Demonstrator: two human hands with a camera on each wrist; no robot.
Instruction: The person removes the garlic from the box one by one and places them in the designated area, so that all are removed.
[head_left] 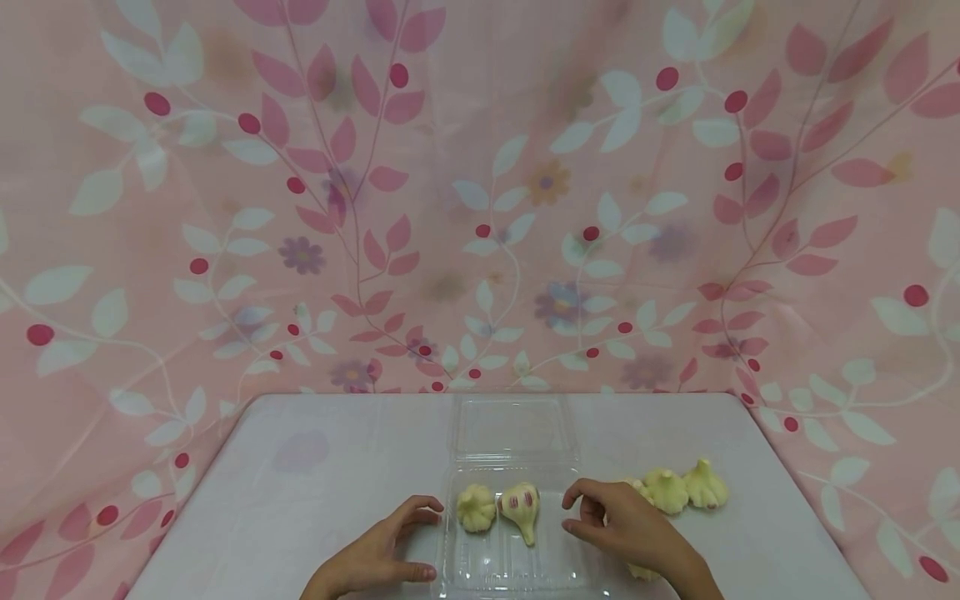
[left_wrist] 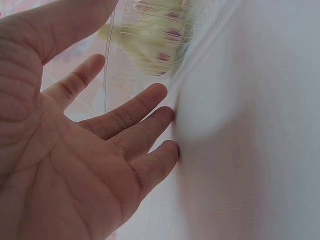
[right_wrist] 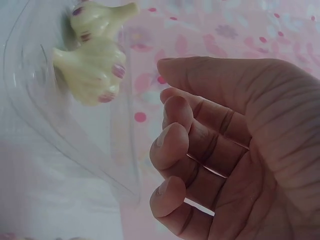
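Observation:
Two pale garlic bulbs lie side by side in a clear plastic clamshell box (head_left: 555,558): the left bulb (head_left: 476,508) and the right bulb (head_left: 521,505), which has purple patches and its stem toward the person. My left hand (head_left: 381,552) is spread beside the box's left wall, palm toward it and holding nothing. In the left wrist view its fingertips (left_wrist: 159,91) are close to the box, where a garlic bulb (left_wrist: 152,42) shows through the plastic. Over the box's right edge, my right hand (head_left: 633,527) hovers with loosely curled fingers and nothing in its grasp.
The box's lid (head_left: 513,427) lies folded back toward the far edge of the white table (head_left: 337,450). More garlic bulbs (head_left: 666,492) lie right of the box, partly hidden behind the right hand. A pink leaf-patterned cloth (head_left: 450,292) hangs behind the table.

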